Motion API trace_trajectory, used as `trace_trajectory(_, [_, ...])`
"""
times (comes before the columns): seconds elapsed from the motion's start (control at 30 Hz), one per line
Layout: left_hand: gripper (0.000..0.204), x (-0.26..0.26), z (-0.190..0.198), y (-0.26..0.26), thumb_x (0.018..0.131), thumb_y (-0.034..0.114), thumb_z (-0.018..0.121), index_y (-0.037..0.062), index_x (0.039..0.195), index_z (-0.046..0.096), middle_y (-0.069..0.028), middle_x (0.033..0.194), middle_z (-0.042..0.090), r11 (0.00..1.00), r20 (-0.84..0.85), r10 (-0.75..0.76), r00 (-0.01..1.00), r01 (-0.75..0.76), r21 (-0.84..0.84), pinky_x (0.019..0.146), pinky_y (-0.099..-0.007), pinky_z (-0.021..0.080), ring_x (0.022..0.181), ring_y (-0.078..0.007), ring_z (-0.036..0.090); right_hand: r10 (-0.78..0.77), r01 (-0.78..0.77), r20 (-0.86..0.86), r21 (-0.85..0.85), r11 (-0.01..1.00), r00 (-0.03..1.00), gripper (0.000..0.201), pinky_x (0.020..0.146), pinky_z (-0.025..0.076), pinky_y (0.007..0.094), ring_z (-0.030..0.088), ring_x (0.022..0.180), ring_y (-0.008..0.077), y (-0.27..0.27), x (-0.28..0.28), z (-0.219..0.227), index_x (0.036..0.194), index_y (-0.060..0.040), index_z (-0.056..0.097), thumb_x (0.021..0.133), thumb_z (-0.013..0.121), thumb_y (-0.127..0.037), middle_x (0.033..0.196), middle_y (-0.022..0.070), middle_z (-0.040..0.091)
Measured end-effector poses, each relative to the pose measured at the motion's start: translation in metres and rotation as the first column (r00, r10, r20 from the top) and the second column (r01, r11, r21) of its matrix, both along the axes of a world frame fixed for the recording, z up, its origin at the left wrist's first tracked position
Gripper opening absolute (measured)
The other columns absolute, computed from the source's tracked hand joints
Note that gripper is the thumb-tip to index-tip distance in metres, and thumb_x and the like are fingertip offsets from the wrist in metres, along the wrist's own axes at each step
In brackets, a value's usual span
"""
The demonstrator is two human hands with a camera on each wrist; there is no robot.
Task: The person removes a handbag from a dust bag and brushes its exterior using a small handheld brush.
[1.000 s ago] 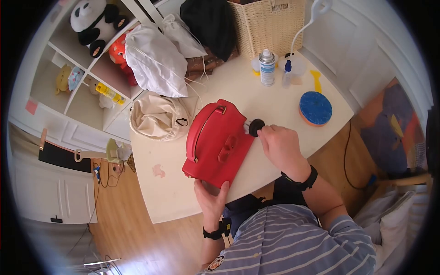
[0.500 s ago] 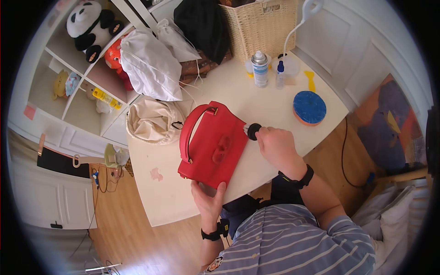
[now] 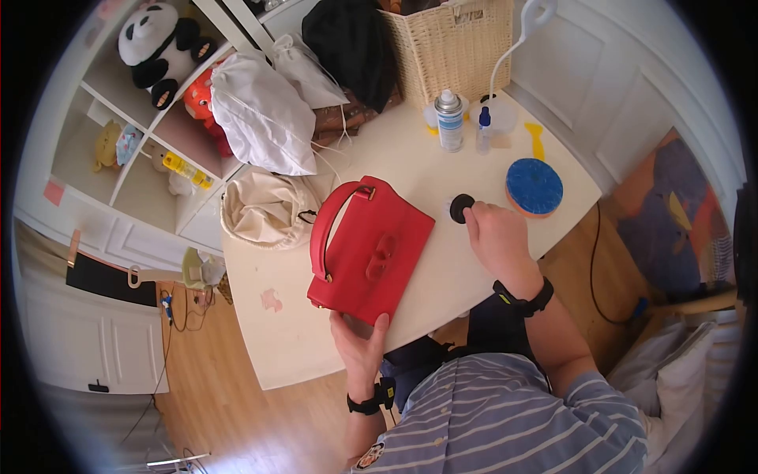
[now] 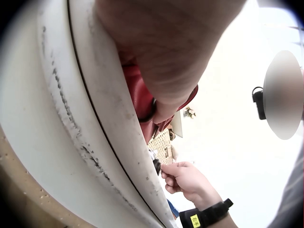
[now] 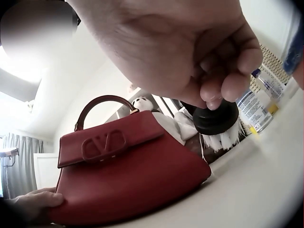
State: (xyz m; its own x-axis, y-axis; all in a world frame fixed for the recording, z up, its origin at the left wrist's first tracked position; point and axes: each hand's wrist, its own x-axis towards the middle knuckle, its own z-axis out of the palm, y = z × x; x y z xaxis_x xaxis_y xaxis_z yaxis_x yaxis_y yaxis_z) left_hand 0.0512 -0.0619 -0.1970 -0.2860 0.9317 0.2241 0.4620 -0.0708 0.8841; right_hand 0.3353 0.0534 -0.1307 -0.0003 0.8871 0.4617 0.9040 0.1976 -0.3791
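A red handbag (image 3: 371,272) with a top handle and a V-shaped emblem (image 5: 105,146) stands on the white table. My left hand (image 3: 361,347) grips its near end, thumb on one side and fingers on the other. Between curled fingertips my right hand (image 3: 503,243) holds a round black brush (image 3: 461,208) to the right of the bag, apart from it. White bristles (image 5: 223,140) point down toward the tabletop in the right wrist view. Part of the bag is hidden behind my hand in the left wrist view.
A blue-topped round pad (image 3: 534,187), a spray can (image 3: 449,122), a small spray bottle (image 3: 484,130) and a yellow tool (image 3: 536,141) sit at the right and back. Cloth bags (image 3: 264,209) and a wicker basket (image 3: 450,55) line the far side. The table's edge (image 3: 430,336) runs near me.
My right hand has moved the brush away from the handbag's side, to the right. The left hand keeps its grip on the bag. The head view has shifted slightly.
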Motion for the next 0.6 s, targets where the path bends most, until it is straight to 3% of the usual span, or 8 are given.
trace_trajectory(0.17, [0.09, 0.001, 0.0, -0.001, 0.082, 0.037, 0.089, -0.0071, 0.146, 0.042, -0.0291, 0.135, 0.056, 1.0, -0.002, 0.012, 1.0, -0.012, 0.004, 0.108, -0.0493, 0.044, 0.127, -0.043, 0.056, 0.012, -0.011, -0.021, 0.046, 0.999, 1.0, 0.024, 0.057, 0.052, 0.0467, 0.067, 0.066, 0.0346, -0.005, 0.005, 0.015, 0.08, -0.0042, 0.062, 0.098, 0.064, -0.019, 0.071, 0.014, 0.066])
trace_trajectory(0.3, [0.089, 0.001, 0.001, -0.001, 0.082, 0.037, 0.089, -0.007, 0.145, 0.042, -0.0286, 0.134, 0.057, 1.0, -0.022, 0.016, 1.0, -0.016, 0.001, 0.107, -0.0496, 0.045, 0.126, -0.043, 0.057, 0.053, -0.052, -0.011, 0.026, 0.998, 0.999, 0.016, 0.058, 0.052, 0.0468, 0.068, 0.068, 0.0342, -0.002, -0.017, -0.008, 0.084, -0.0047, 0.062, 0.095, 0.066, -0.017, 0.075, 0.014, 0.067])
trace_trajectory(0.37, [0.089, 0.001, 0.002, -0.001, 0.082, 0.037, 0.089, -0.0069, 0.144, 0.043, -0.0284, 0.133, 0.058, 1.0, -0.036, 0.022, 0.999, -0.022, 0.003, 0.107, -0.0495, 0.045, 0.126, -0.0428, 0.057, 0.211, -0.21, 0.046, -0.033, 0.977, 0.976, 0.018, 0.058, 0.051, 0.0463, 0.066, 0.067, 0.0354, -0.008, -0.031, -0.014, 0.084, -0.0053, 0.061, 0.096, 0.068, -0.017, 0.073, 0.0145, 0.064])
trace_trajectory(0.43, [0.088, 0.001, 0.003, 0.0, 0.082, 0.037, 0.089, -0.0069, 0.144, 0.043, -0.0283, 0.133, 0.058, 1.0, -0.047, 0.03, 0.998, -0.03, -0.004, 0.106, -0.0495, 0.045, 0.126, -0.0425, 0.057, 0.574, -0.574, -0.024, 0.013, 0.819, 0.819, 0.016, 0.059, 0.053, 0.0459, 0.068, 0.069, 0.0341, -0.041, -0.051, -0.005, 0.083, -0.0062, 0.061, 0.092, 0.069, -0.017, 0.073, 0.0133, 0.064])
trace_trajectory(0.53, [0.087, 0.003, 0.007, -0.001, 0.082, 0.037, 0.089, -0.0067, 0.142, 0.044, -0.0278, 0.132, 0.058, 0.999, 0.018, 0.026, 1.0, -0.026, 0.019, 0.106, -0.0492, 0.046, 0.125, -0.0421, 0.057, 0.668, -0.678, -0.139, -0.039, 0.734, 0.731, 0.014, 0.062, 0.054, 0.0455, 0.069, 0.071, 0.0335, -0.056, -0.056, 0.006, 0.083, -0.0069, 0.062, 0.088, 0.07, -0.017, 0.074, 0.0116, 0.065])
trace_trajectory(0.6, [0.081, 0.0, 0.01, -0.001, 0.086, 0.015, 0.085, -0.0066, 0.147, 0.036, -0.0213, 0.139, 0.055, 0.999, -0.06, -0.024, 0.998, 0.021, -0.042, 0.111, -0.0401, 0.043, 0.13, -0.0287, 0.056, 0.639, -0.654, -0.154, -0.081, 0.752, 0.753, 0.014, 0.063, 0.055, 0.0459, 0.069, 0.072, 0.0337, -0.051, -0.053, 0.005, 0.083, -0.0072, 0.063, 0.089, 0.07, -0.018, 0.075, 0.0117, 0.066])
